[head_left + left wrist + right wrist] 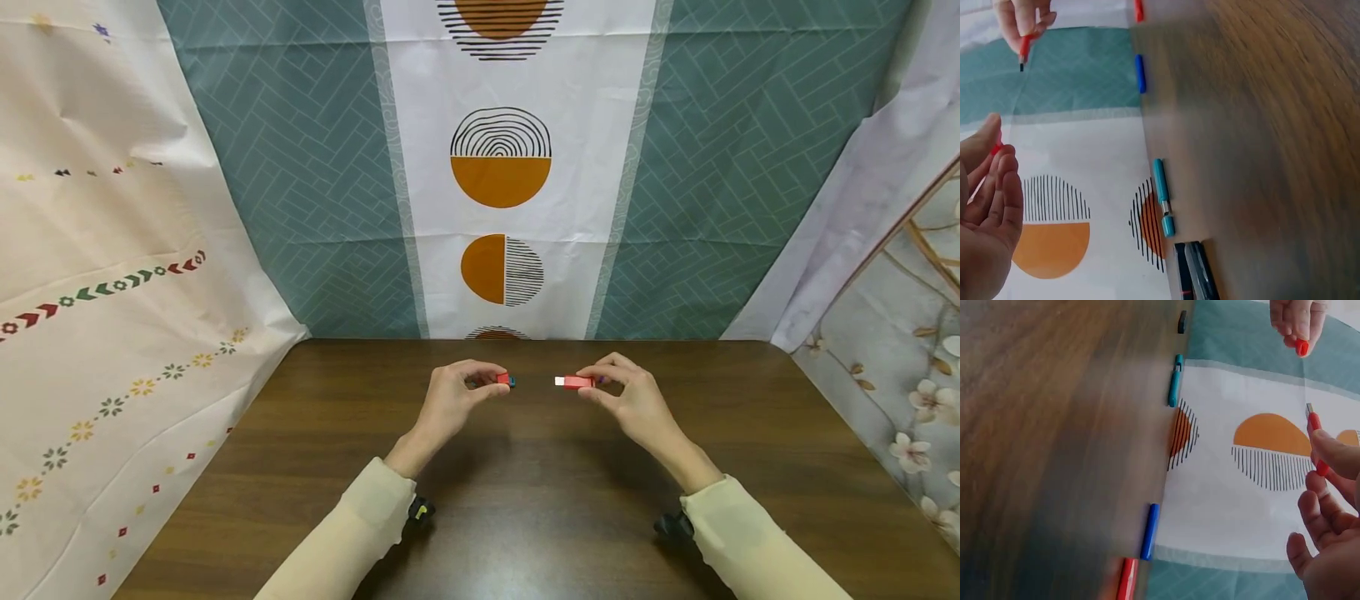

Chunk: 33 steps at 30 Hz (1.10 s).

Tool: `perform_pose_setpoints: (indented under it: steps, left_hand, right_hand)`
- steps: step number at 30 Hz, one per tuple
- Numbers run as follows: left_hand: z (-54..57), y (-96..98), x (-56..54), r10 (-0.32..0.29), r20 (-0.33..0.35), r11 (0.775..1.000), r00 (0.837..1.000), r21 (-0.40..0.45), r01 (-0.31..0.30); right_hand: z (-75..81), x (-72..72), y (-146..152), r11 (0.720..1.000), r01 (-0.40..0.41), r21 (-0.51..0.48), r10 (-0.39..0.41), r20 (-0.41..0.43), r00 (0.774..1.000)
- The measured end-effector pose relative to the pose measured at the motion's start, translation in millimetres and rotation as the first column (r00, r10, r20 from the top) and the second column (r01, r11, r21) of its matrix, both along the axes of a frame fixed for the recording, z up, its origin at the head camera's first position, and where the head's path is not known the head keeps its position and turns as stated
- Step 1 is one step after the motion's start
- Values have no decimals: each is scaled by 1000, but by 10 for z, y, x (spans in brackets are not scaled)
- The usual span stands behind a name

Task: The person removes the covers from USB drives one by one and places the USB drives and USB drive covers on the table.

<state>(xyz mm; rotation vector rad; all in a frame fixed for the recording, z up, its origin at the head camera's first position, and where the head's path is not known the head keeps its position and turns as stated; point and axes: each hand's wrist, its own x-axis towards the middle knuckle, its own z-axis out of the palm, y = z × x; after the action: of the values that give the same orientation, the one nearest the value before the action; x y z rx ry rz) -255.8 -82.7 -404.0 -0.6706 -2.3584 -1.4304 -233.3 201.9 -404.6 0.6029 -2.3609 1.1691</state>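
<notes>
Between thumb and fingertips, my left hand point(452, 398) pinches a small red cap point(502, 379). In the right wrist view this cap point(1302, 348) shows an open end. Facing it across a gap, my right hand point(636, 402) pinches a red USB stick point(576, 382) by its body. The stick's bare metal plug point(1310, 409) points toward the left hand. Both hands are raised over the far part of the table. In the left wrist view, fingers hide most of the red cap point(997, 144).
Along the far edge of the brown table point(525, 517) lie a teal stick point(1160, 181) with a silver band, a blue stick point(1140, 74), a red stick point(1127, 578) and black pieces point(1194, 272). A patterned cloth point(502, 100) hangs behind the table.
</notes>
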Motion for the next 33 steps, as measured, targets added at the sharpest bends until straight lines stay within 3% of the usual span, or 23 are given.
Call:
perform_pose_setpoints:
  steps: [10, 33]
  left_hand:
    - [6, 23, -7, -22, -57, 999, 998, -33, 20]
    - [10, -38, -21, -8, -39, 999, 999, -49, 6]
  right_hand:
    - [31, -9, -80, 1000, -14, 3, 14, -6, 1000]
    - [-48, -47, -112, 1000, -15, -26, 17, 82, 997]
